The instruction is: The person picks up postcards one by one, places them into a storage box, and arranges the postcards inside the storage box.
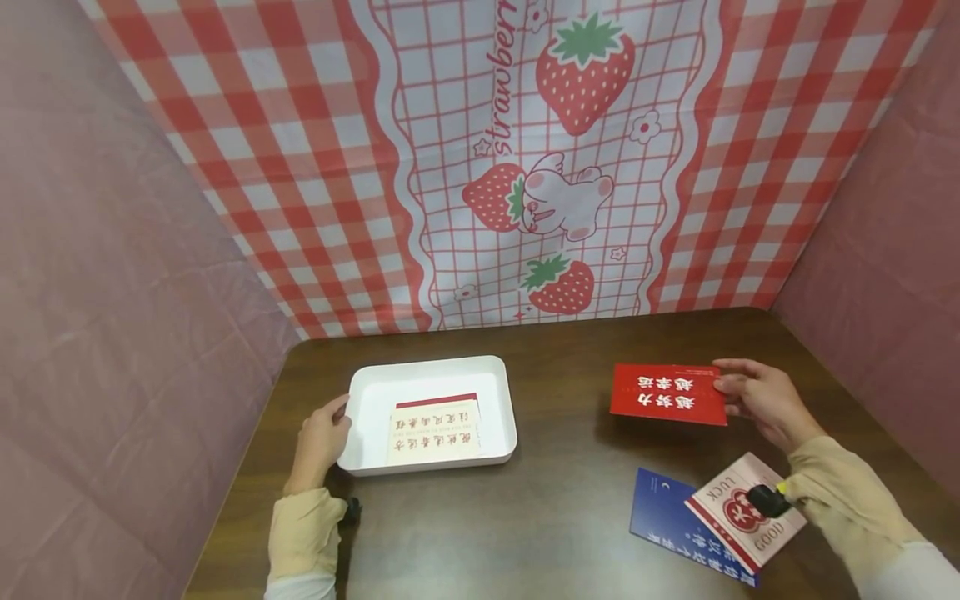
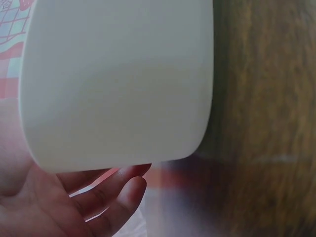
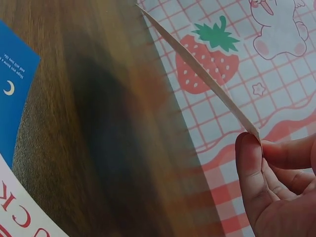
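Observation:
My right hand (image 1: 768,404) pinches a red card (image 1: 660,393) with white characters by its right edge, above the table. In the right wrist view this card (image 3: 207,79) shows nearly edge-on, thumb and fingers (image 3: 284,157) meeting on its end. A shallow white tray (image 1: 498,417) sits at the table's left. My left hand (image 1: 321,442) holds its left side; in the left wrist view the fingers (image 2: 126,195) bend along the outside of the wall, partly hidden by it. Inside the tray a cream card (image 1: 433,433) with characters overlaps a red-edged card (image 1: 453,400).
A blue card (image 1: 663,508) lies on the table (image 1: 555,517) at the near right, partly under a pinkish card (image 1: 723,492) reading GOOD LUCK. Behind stands a strawberry-print cloth (image 1: 450,208); pink cloth walls (image 1: 127,275) rise at both sides.

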### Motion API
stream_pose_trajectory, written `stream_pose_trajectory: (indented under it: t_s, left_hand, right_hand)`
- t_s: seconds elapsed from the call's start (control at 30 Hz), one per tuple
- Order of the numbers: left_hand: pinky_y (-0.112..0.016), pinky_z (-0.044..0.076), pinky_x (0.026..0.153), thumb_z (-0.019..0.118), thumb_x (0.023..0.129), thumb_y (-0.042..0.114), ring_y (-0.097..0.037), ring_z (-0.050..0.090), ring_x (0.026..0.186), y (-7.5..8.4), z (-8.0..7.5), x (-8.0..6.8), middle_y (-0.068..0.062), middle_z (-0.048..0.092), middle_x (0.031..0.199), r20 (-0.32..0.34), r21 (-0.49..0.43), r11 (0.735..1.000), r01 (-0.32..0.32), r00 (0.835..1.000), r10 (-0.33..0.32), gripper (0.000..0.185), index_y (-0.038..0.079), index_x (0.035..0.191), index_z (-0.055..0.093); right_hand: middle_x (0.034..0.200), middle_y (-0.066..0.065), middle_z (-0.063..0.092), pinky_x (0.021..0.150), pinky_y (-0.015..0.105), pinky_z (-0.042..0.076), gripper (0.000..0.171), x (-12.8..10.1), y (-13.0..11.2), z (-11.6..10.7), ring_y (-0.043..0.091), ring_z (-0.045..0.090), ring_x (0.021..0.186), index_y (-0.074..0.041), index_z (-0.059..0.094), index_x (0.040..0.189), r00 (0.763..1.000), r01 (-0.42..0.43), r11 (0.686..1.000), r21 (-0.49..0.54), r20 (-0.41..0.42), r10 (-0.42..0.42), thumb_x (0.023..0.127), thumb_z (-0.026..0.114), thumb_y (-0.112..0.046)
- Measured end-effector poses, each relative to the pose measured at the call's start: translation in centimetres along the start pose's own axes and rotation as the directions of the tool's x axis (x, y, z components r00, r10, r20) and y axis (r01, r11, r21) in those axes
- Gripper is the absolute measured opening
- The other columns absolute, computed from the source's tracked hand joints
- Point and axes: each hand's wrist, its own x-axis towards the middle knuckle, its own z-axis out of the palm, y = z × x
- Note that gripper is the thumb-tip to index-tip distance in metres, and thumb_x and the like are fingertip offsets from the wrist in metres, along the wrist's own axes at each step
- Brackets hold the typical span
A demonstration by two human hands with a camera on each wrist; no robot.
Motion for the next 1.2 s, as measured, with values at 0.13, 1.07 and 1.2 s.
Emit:
stream_pose_trajectory:
  t_s: [0.13, 1.07, 1.2]
  left_hand:
    - [-0.058, 0.041, 0.099, 0.045, 0.093, 0.011, -0.046, 0.054, 0.121, 0.1, 0.0, 0.1, -0.023, 0.061, 0.129, 0.012, -0.001, 1.0, 0.002, 1.0, -0.002, 0.048, 0.004, 0.14, 0.05]
    - [-0.058, 0.043, 0.097, 0.044, 0.092, 0.011, -0.046, 0.056, 0.118, -0.1, -0.2, 0.0, -0.023, 0.063, 0.126, 0.014, 0.017, 1.0, -0.012, 1.0, 0.012, 0.049, 0.002, 0.139, 0.051]
    - [-0.059, 0.042, 0.098, 0.043, 0.092, 0.012, -0.048, 0.054, 0.12, -0.1, -0.2, 0.1, -0.022, 0.062, 0.129, 0.031, 0.028, 1.0, -0.008, 1.0, 0.008, 0.052, 0.004, 0.142, 0.048]
  right_hand:
    - [0.079, -0.02, 0.065, 0.062, 0.024, 0.057, 0.025, 0.0, -0.2, 0.2, 0.004, 0.064, 0.068, -0.029, 0.054, 0.108, 1.0, 0.01, 1.0, 0.017, 0.008, -0.01, 0.095, 0.057, -0.008]
    - [0.082, -0.021, 0.064, 0.066, 0.026, 0.058, 0.033, -0.2, -1.1, 1.3, 0.004, 0.066, 0.073, -0.012, 0.049, 0.129, 0.999, -0.017, 1.0, 0.007, 0.03, 0.017, 0.097, 0.055, -0.013]
    - [0.081, -0.021, 0.065, 0.066, 0.026, 0.058, 0.043, -0.1, -1.1, 1.5, 0.003, 0.065, 0.074, -0.003, 0.043, 0.137, 0.999, -0.018, 1.0, 0.002, 0.032, 0.018, 0.097, 0.055, -0.014]
